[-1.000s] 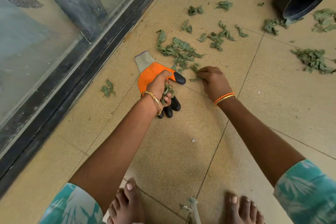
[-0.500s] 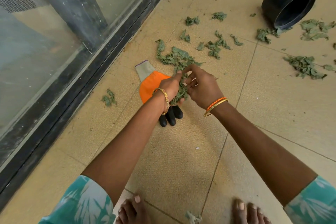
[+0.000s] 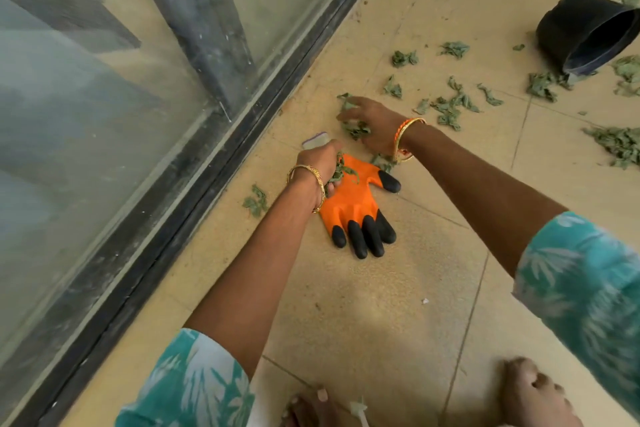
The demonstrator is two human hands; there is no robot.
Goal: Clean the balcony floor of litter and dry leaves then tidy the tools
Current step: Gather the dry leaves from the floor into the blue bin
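Gathering: right hand (image 3: pixel 375 130) is reaching, fingers spread loosely, over the leaves (image 3: pixel 356 130) just beyond the glove (image 3: pixel 353 204).
Holding: left hand (image 3: pixel 318 163) is clutching a leaf bunch (image 3: pixel 337 172), nearer the glass.
Remaining: scattered leaves (image 3: pixel 450 107) are lying farther right, toward the pot (image 3: pixel 585 33).

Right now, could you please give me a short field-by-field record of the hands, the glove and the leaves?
left hand: grips a bunch of dry leaves over the glove's cuff end
right hand: fingers spread, reaching onto leaves on the floor
glove: orange with black fingertips, lying flat on the tiles
black pot: tipped on its side, upper right
loose leaves: scattered beyond the hands
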